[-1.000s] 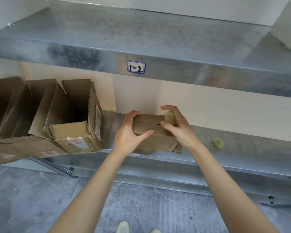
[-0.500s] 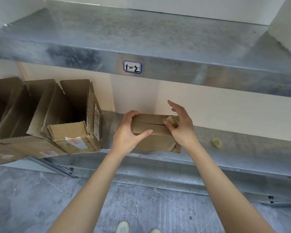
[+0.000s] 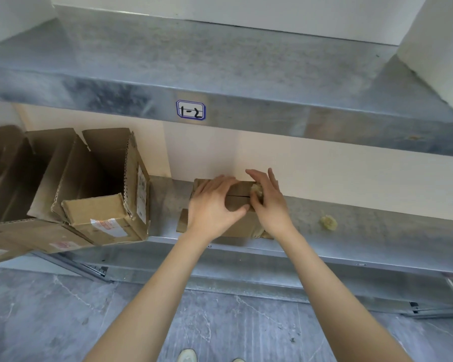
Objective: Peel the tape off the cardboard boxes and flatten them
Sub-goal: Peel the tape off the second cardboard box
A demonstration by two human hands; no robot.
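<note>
Cardboard box | left grip flat on top | right grip pinching tape wad

A small cardboard box sits on the lower shelf near its front edge, below the upper shelf. The left hand lies on the left part of the box's top, and the right hand pinches a wad of tape over its right end. Open boxes stand to the left on the same shelf, and a loose tape ball lies to the right, apart from the box.
</note>
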